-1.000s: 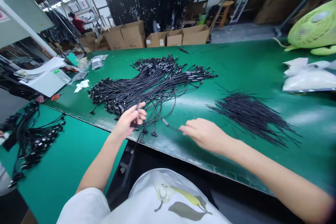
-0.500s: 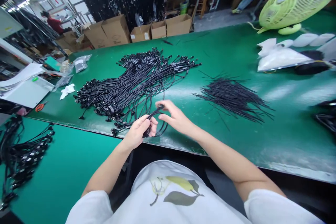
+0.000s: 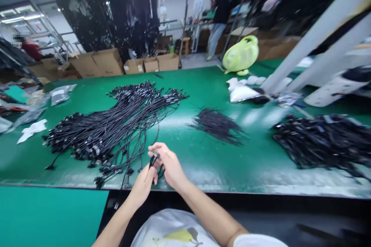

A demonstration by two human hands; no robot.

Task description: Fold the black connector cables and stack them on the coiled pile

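Pinching a thin black coiled cable (image 3: pixel 152 161) between them, left hand (image 3: pixel 144 185) and right hand (image 3: pixel 171 166) close on it above the near edge of the green table (image 3: pixel 203 170). Likely risk: slack fingers let the loop spring open.

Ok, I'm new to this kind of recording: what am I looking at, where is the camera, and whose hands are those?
There is no machine here. A person wears one camera on the head, looking forward and down, so the bare arms rising from the bottom edge are their own. The left hand and right hand meet at the near edge of the green table and together hold a black cable. Left of them lies a big pile of cables; farther back a small heap of thin black strands; to the right another dark heap, blurred. At the far side stand a green fan and cardboard boxes.
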